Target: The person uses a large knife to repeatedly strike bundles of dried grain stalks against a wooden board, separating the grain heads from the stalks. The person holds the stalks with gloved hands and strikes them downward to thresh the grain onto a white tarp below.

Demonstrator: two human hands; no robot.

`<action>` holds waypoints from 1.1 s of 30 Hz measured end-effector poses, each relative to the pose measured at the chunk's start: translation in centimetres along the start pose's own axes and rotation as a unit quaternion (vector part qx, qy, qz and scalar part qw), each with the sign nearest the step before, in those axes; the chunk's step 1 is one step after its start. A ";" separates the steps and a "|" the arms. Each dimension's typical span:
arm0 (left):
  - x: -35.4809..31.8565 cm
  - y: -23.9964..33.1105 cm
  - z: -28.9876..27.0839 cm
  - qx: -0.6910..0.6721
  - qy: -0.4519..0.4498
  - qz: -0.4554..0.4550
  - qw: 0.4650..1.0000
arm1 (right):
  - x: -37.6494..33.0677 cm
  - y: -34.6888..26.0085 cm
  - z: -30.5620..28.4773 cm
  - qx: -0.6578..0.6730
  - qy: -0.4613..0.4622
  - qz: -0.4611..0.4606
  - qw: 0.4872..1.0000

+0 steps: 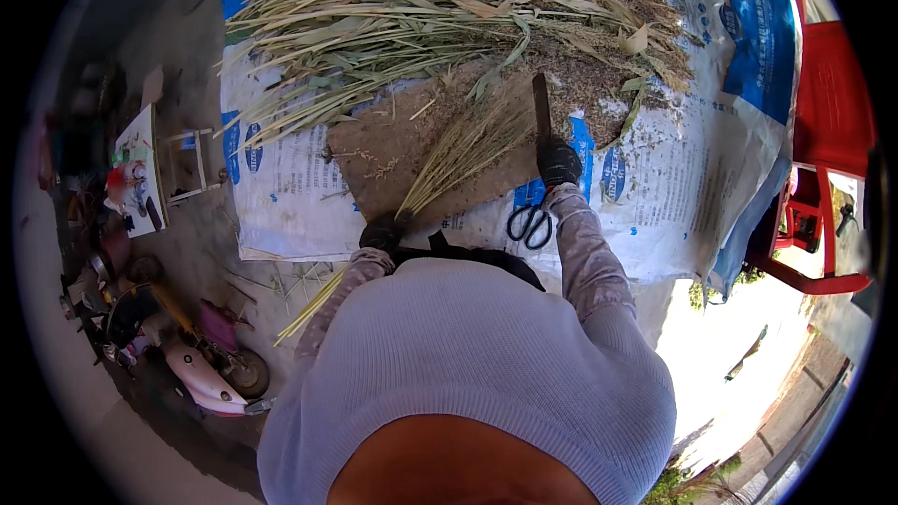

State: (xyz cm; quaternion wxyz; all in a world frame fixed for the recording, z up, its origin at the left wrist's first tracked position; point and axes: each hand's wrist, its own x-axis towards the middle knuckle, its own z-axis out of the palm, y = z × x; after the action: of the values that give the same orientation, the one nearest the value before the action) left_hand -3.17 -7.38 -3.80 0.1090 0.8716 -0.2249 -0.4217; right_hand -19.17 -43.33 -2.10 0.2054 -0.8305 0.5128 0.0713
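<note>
Left hand (382, 231) grips the stalk bundle (458, 154) flat on the brown board (374, 145), right hand (558, 162) closed on the knife (541, 105): scrape away from the holding fingers, blade low.

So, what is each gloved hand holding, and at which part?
Left hand grips a bundle of stalks at its cut lower end. Right hand holds a dark blade by its handle.

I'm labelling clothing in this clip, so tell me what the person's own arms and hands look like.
Both hands wear dark, near-black gloves: the left hand and the right hand. Both forearms are covered by long, close-fitting sleeves in a pale greyish, faintly mottled cloth, bunched into folds at the wrists. Above them sits a light grey ribbed knit top. No watch, jewellery or markings show.
</note>
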 end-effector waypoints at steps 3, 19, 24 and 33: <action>-0.6 0.2 -0.7 -0.017 0.073 0.035 0.997 | -4.6 0.1 3.8 0.069 0.099 -0.087 0.989; 1.7 0.4 -0.4 0.225 0.053 0.042 0.972 | -4.7 -2.5 7.2 -0.061 -0.051 -0.187 0.979; 3.3 -1.3 -0.9 0.239 0.021 0.042 0.970 | -0.3 -1.9 0.7 -0.040 0.028 -0.064 0.997; 5.0 -3.3 1.4 0.151 0.051 -0.008 0.987 | -9.2 -6.2 7.4 -0.108 -0.090 -0.336 0.931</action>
State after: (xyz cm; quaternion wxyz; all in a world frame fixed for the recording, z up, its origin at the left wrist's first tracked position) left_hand -0.60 -6.88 -9.35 -0.0156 0.9000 -0.2734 -0.3392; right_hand -17.26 -30.26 -4.08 0.1721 -0.9615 0.1723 0.1275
